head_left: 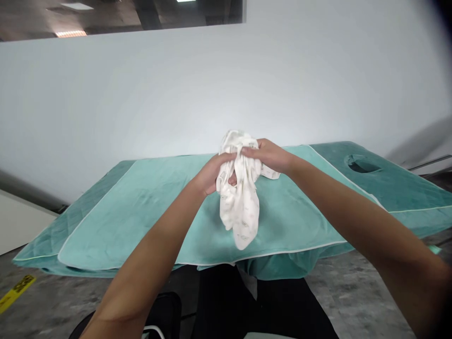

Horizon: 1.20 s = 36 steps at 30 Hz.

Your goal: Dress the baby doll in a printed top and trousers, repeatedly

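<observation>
A soft white cloth (pixel 243 207) with a small faint print is bunched up between my hands, above the middle of the bed. Its lower end hangs down in loose folds, and another flap sticks out to the right behind my right hand. Whether it is a garment cannot be made out. My left hand (pixel 215 173) grips the gathered fabric from the left, thumb on top and a fingertip showing through the folds. On the other side, my right hand (pixel 270 154) pinches the upper part, its thumb close to the left one.
Beneath the cloth is a bed with a teal cover (pixel 141 212) and a white-edged sheet. A face hole (pixel 362 164) opens at its right end. A white wall (pixel 176 89) stands behind. A dark bag or chair (pixel 165 310) is below left, and yellow tape (pixel 17 293) marks the floor.
</observation>
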Each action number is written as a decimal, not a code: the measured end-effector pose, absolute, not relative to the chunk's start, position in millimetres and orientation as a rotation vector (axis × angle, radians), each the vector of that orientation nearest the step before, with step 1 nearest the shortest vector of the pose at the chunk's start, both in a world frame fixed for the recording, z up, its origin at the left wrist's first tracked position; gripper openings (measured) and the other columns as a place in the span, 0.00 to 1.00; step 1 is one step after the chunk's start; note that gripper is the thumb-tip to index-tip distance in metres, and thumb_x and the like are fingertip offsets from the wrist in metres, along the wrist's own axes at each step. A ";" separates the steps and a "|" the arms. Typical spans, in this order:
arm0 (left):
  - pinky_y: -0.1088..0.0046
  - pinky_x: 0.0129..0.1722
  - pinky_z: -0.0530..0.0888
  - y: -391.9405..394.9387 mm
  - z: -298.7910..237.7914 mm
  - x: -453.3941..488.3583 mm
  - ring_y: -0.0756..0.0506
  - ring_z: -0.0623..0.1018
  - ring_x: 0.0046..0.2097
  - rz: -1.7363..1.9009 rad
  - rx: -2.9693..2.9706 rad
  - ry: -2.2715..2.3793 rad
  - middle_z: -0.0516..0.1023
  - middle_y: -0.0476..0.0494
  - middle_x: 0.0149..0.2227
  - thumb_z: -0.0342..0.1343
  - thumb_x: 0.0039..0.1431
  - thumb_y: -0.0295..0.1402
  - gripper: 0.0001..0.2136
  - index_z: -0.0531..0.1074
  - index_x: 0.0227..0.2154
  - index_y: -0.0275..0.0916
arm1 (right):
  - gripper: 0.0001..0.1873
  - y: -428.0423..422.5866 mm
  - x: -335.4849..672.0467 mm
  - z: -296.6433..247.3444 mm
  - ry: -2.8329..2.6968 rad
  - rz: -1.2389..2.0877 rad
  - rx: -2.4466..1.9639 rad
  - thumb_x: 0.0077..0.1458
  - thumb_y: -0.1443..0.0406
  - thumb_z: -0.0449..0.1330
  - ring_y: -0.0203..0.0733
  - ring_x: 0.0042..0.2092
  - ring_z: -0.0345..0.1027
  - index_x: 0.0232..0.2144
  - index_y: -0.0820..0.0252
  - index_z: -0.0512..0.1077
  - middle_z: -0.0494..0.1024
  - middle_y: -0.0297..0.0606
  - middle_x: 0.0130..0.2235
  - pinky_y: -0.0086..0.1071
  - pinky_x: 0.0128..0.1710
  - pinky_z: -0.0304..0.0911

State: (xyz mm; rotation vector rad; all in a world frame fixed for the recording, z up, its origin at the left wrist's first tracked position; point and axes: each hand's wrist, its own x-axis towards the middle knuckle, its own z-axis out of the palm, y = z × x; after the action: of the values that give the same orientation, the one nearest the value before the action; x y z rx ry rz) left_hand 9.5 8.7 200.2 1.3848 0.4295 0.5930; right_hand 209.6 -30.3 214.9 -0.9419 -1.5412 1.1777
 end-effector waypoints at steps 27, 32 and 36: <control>0.68 0.38 0.76 15.1 192.0 -15.1 0.39 0.81 0.41 0.765 1.393 0.542 0.81 0.40 0.36 0.71 0.42 0.46 0.26 0.75 0.42 0.37 | 0.26 -36.8 174.2 194.0 -1.519 1.386 -0.619 0.48 0.51 0.71 0.48 0.45 0.76 0.44 0.62 0.76 0.81 0.42 0.40 0.38 0.44 0.73; 0.64 0.39 0.77 24.1 181.8 -23.8 0.36 0.81 0.43 0.570 1.506 0.476 0.82 0.39 0.39 0.75 0.35 0.36 0.28 0.76 0.43 0.38 | 0.29 -42.6 168.5 190.7 -1.344 1.433 -0.639 0.50 0.43 0.67 0.50 0.43 0.77 0.41 0.61 0.76 0.81 0.43 0.36 0.39 0.43 0.74; 0.69 0.39 0.75 24.7 178.3 -3.2 0.43 0.79 0.39 1.000 1.396 0.469 0.80 0.44 0.38 0.69 0.43 0.36 0.16 0.75 0.37 0.39 | 0.25 -46.0 164.0 179.8 -1.522 1.600 -0.724 0.46 0.49 0.72 0.47 0.41 0.78 0.38 0.62 0.77 0.82 0.43 0.35 0.37 0.42 0.74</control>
State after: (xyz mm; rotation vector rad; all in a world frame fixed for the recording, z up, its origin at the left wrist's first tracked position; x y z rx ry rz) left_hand -3.2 24.7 178.3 1.3963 0.4693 0.9996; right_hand 164.0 -46.0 179.8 -0.7240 -1.5220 1.5995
